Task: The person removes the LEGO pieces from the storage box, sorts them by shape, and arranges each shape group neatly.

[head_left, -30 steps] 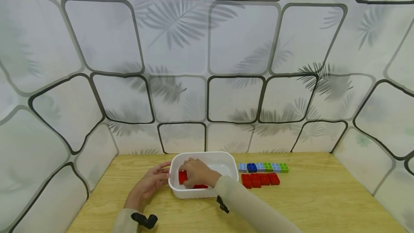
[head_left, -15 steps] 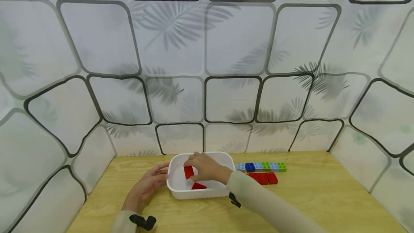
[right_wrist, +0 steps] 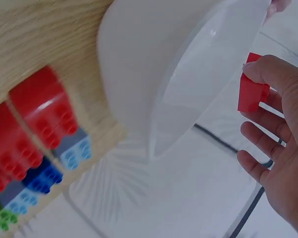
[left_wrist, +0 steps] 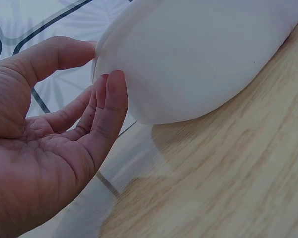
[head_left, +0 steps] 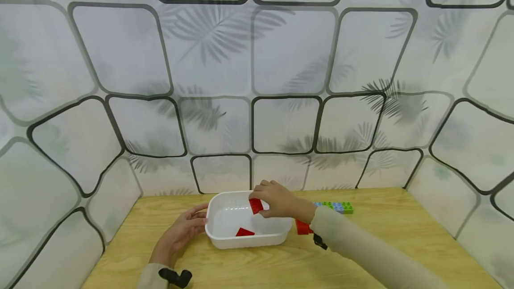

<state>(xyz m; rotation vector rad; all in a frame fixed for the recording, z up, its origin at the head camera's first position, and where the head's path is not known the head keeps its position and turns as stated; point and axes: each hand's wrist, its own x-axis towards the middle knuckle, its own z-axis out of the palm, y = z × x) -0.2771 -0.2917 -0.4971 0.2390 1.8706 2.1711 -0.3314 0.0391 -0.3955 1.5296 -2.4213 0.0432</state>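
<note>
A white plastic box [head_left: 249, 241] stands on the wooden table, with one red toy brick [head_left: 244, 232] lying inside it. My left hand [head_left: 178, 237] is at the box's left end; its fingertips touch the outer wall and rim, as the left wrist view shows. Over the right part of the box, my right hand [head_left: 279, 200] pinches another red brick [right_wrist: 252, 87] between thumb and fingers. The held brick is tilted, and its studs show on one side in the right wrist view.
Right of the box lies a row of red bricks [right_wrist: 42, 106], partly covered by my right sleeve in the head view. Behind it runs a row of light blue, dark blue and green bricks [head_left: 337, 207]. A patterned cloth wall [head_left: 281, 124] closes off the table's far edge.
My right hand has lifted the red brick from the left part of the box and carried it rightward. The left hand stays at the box's left end.
</note>
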